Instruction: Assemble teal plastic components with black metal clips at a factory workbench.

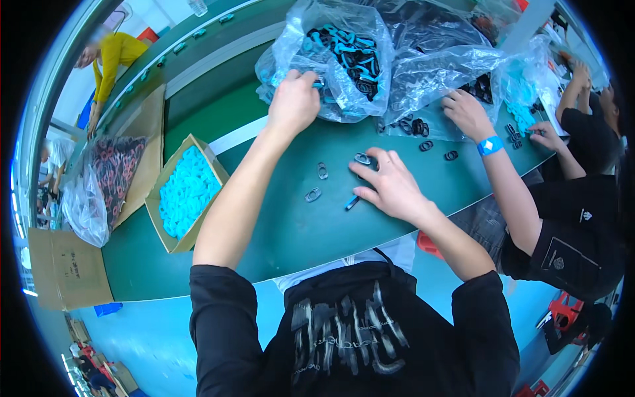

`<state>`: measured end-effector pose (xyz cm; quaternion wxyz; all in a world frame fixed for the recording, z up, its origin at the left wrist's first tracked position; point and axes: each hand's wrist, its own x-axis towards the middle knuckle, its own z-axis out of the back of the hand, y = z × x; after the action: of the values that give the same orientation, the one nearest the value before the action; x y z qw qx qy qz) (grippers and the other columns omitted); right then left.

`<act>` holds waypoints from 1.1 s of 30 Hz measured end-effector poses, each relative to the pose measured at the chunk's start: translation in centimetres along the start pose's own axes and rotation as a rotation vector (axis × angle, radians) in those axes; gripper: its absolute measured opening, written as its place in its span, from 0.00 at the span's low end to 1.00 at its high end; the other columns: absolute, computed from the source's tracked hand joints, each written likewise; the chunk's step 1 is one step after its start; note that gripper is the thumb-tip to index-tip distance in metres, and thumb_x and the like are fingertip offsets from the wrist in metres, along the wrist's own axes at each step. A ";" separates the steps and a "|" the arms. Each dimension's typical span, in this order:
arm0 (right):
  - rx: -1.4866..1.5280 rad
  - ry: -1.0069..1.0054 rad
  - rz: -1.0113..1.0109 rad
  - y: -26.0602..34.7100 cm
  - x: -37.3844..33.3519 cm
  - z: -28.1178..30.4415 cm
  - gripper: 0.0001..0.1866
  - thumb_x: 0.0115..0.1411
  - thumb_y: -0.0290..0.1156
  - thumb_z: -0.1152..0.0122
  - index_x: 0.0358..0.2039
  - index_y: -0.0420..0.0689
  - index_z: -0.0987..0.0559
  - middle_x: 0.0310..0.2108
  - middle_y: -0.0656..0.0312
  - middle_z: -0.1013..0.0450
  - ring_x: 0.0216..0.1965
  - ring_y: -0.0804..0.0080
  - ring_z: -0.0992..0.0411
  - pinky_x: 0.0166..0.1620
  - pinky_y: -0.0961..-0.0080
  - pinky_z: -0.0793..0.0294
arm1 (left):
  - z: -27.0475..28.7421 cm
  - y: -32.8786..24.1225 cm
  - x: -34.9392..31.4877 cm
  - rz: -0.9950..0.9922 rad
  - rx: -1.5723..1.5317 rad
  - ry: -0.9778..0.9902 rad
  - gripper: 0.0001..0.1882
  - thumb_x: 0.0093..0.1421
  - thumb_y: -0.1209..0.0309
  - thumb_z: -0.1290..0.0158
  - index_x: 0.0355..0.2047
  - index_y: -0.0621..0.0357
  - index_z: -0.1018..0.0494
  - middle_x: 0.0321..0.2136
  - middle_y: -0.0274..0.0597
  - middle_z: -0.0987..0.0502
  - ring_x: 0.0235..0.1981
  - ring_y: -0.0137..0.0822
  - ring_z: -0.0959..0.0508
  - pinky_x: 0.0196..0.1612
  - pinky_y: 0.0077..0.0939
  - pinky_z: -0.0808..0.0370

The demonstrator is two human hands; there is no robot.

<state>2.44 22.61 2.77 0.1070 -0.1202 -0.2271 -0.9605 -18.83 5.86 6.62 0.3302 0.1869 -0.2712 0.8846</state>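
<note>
At the near side of a clear plastic bag (370,33) full of turquoise and black small parts (354,56), my left hand (294,104) is closed with its fingers curled. A bit of turquoise and black shows by its fingertips, but I cannot make out what it grips. My right hand (397,188) is spread low over the green table, thumb and forefinger apart. A grey oval part (362,158) lies by its fingers, and a small dark piece with blue (352,202) is by the thumb. Two more grey oval parts (322,171) (313,194) lie to the left.
A cardboard box of turquoise parts (188,192) stands left of my left arm. Beyond it is a bag of red and dark parts (118,165). At right, a co-worker's hand (468,116) with a blue wristband reaches near black oval parts (420,127) and another plastic bag (443,73).
</note>
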 end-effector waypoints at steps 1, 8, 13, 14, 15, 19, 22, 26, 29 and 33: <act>0.008 0.026 0.024 -0.4 -0.3 -0.5 0.20 0.58 0.37 0.30 0.50 0.46 0.18 0.54 0.51 0.31 0.51 0.54 0.28 0.53 0.61 0.26 | 0.4 -0.1 0.1 -0.009 -0.001 0.002 0.12 0.59 0.73 0.46 0.42 0.61 0.20 0.36 0.58 0.21 0.39 0.59 0.20 0.47 0.48 0.23; 0.170 0.031 0.082 -2.7 0.3 -0.1 0.15 0.58 0.31 0.30 0.46 0.46 0.16 0.49 0.53 0.29 0.43 0.59 0.25 0.47 0.65 0.23 | 2.3 -4.5 3.5 -0.170 -0.279 -0.281 0.10 0.58 0.75 0.44 0.40 0.61 0.21 0.35 0.58 0.20 0.37 0.60 0.20 0.44 0.49 0.22; 0.315 -0.370 0.208 0.5 3.9 5.2 0.14 0.57 0.29 0.29 0.45 0.44 0.16 0.49 0.56 0.26 0.37 0.71 0.25 0.43 0.74 0.24 | -0.4 -5.4 9.5 -0.064 0.036 -0.046 0.14 0.59 0.73 0.49 0.46 0.60 0.24 0.45 0.60 0.22 0.43 0.62 0.20 0.49 0.52 0.22; 0.361 -0.406 0.163 0.7 5.1 6.8 0.14 0.58 0.29 0.30 0.45 0.44 0.15 0.49 0.56 0.26 0.36 0.73 0.26 0.42 0.75 0.25 | -0.4 -5.3 9.5 -0.060 0.035 -0.052 0.14 0.59 0.73 0.49 0.46 0.60 0.24 0.45 0.60 0.22 0.43 0.62 0.20 0.49 0.52 0.22; 0.409 -0.442 0.120 0.9 6.3 8.0 0.14 0.58 0.28 0.30 0.45 0.43 0.15 0.50 0.56 0.25 0.35 0.76 0.27 0.42 0.76 0.25 | -0.2 -5.1 9.3 0.029 0.138 0.033 0.15 0.59 0.71 0.48 0.46 0.60 0.24 0.45 0.59 0.22 0.46 0.61 0.20 0.51 0.52 0.23; 0.508 -0.432 -0.070 -1.2 13.7 10.5 0.16 0.62 0.34 0.34 0.49 0.42 0.17 0.38 0.58 0.21 0.35 0.80 0.27 0.41 0.78 0.26 | 0.7 -4.2 6.5 0.068 0.329 0.127 0.17 0.56 0.68 0.45 0.45 0.61 0.23 0.46 0.58 0.21 0.50 0.57 0.22 0.55 0.49 0.27; 0.433 -0.367 -0.011 -4.8 19.1 8.7 0.18 0.61 0.36 0.35 0.50 0.42 0.17 0.36 0.54 0.19 0.38 0.70 0.21 0.44 0.72 0.24 | 3.4 -4.8 3.9 0.033 0.432 0.224 0.17 0.54 0.67 0.42 0.44 0.60 0.22 0.44 0.57 0.21 0.49 0.56 0.23 0.54 0.48 0.27; -0.009 -0.252 -0.042 -5.8 21.5 7.6 0.19 0.58 0.39 0.34 0.46 0.41 0.18 0.38 0.46 0.19 0.42 0.48 0.20 0.47 0.57 0.22 | 5.0 -4.2 -0.1 -0.230 0.279 -0.094 0.16 0.53 0.68 0.39 0.41 0.61 0.23 0.46 0.56 0.24 0.47 0.54 0.26 0.50 0.48 0.29; -0.146 -0.114 -0.272 -4.7 20.5 5.8 0.21 0.56 0.44 0.31 0.40 0.39 0.20 0.36 0.42 0.20 0.41 0.41 0.21 0.47 0.52 0.22 | 5.4 -6.1 -4.2 -0.332 0.092 -0.236 0.15 0.54 0.72 0.38 0.41 0.62 0.25 0.45 0.54 0.27 0.46 0.52 0.28 0.47 0.46 0.30; -0.034 -0.083 -0.169 -5.6 21.4 3.9 0.17 0.58 0.39 0.35 0.39 0.38 0.20 0.34 0.43 0.20 0.39 0.42 0.21 0.43 0.52 0.23 | 5.0 -6.4 -12.7 -0.138 -0.069 0.035 0.26 0.54 0.67 0.35 0.51 0.62 0.26 0.45 0.57 0.29 0.45 0.54 0.29 0.48 0.47 0.30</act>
<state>-18.54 26.04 9.83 0.0143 -0.1422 -0.2242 -0.9640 -4.64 0.75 6.33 0.4015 0.1783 -0.2824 0.8528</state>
